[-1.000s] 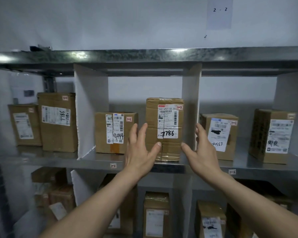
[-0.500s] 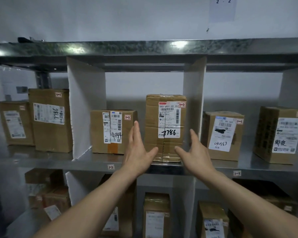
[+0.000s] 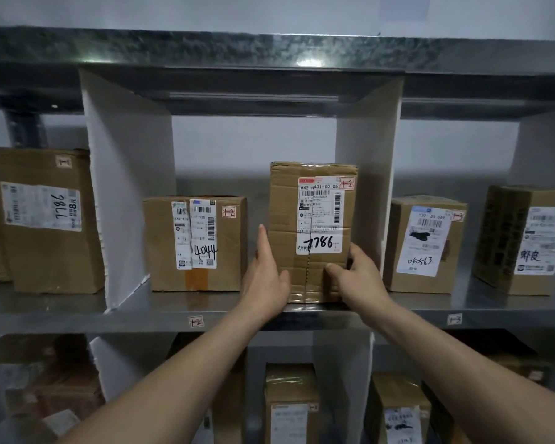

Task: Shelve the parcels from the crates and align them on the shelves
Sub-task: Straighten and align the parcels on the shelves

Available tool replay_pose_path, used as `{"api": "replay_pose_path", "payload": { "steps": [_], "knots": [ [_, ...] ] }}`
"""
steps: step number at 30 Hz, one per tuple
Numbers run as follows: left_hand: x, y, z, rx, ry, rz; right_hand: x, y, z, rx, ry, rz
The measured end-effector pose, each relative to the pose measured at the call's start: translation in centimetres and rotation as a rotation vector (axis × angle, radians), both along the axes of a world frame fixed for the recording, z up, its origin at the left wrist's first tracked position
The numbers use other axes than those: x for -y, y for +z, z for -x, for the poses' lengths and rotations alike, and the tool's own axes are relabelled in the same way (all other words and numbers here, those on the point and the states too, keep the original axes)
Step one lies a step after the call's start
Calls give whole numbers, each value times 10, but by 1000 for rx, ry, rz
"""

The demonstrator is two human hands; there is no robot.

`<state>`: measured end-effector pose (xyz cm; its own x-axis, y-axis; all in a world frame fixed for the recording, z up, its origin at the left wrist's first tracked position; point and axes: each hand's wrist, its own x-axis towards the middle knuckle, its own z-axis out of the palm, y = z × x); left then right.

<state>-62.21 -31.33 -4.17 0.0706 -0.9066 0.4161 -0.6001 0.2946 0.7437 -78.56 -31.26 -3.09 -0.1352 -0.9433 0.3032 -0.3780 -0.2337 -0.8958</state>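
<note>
Head view: both hands [image 3: 311, 277] bracket parcel 7786 [image 3: 311, 200].

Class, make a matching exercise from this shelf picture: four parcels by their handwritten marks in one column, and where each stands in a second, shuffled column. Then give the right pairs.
Things
1. parcel 7786
2. parcel 4044
3. parcel 040563
4. parcel 7786 written sideways

Places
A. left of the left divider
B. between the two hands
C. right of the right divider
D. middle bay, left side

Pairs: 1-B, 2-D, 3-C, 4-A
</note>
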Motion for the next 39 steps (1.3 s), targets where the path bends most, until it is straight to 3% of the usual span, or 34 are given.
{"api": "replay_pose_path", "payload": {
  "steps": [18,28,39],
  "knots": [
    [46,-5,2,50,45,51,49,-9,-4,-24,-70,8],
    [38,-2,-1,56,4,11,45,-6,-4,-70,-78,19],
    [6,6,-7,94,-26,94,8,1,-11,-144,-72,87]
  ]
}}
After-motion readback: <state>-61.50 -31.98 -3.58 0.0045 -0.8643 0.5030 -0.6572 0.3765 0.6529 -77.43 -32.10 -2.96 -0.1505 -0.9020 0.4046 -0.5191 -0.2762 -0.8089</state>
